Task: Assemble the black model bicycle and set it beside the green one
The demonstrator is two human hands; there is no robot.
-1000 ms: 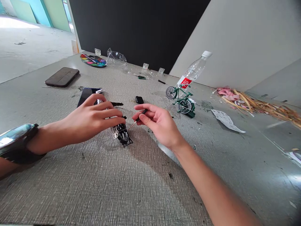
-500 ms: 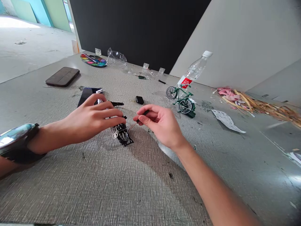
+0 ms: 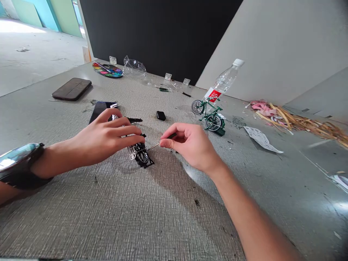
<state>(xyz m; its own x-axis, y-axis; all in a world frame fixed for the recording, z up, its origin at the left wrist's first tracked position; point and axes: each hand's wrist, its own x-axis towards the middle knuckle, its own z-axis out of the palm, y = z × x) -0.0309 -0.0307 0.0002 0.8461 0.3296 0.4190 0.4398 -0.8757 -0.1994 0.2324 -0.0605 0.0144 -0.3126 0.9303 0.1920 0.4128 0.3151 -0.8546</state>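
Low over the table, my left hand [image 3: 114,132] is closed around a black model bicycle [image 3: 141,156], and the palm and fingers hide much of its frame. Its spoked wheel and a small black stand show below my fingers. Pinched in the fingers of my right hand [image 3: 187,143] is a small screwdriver [image 3: 154,145] with a dark handle and a thin metal shaft. The shaft points left at the bicycle's wheel; whether its tip touches is too small to tell.
A green model bicycle [image 3: 209,114] stands to the right before a plastic bottle [image 3: 224,81]. Beyond my hands lie a small black piece [image 3: 161,115], a dark phone-like slab [image 3: 99,110], a brown case [image 3: 72,89] and a paint palette [image 3: 108,70]. A printed paper [image 3: 262,139] lies right.
My right hand has shifted slightly right with the screwdriver, whose shaft now lies flatter. My left hand and the black bicycle have hardly moved.
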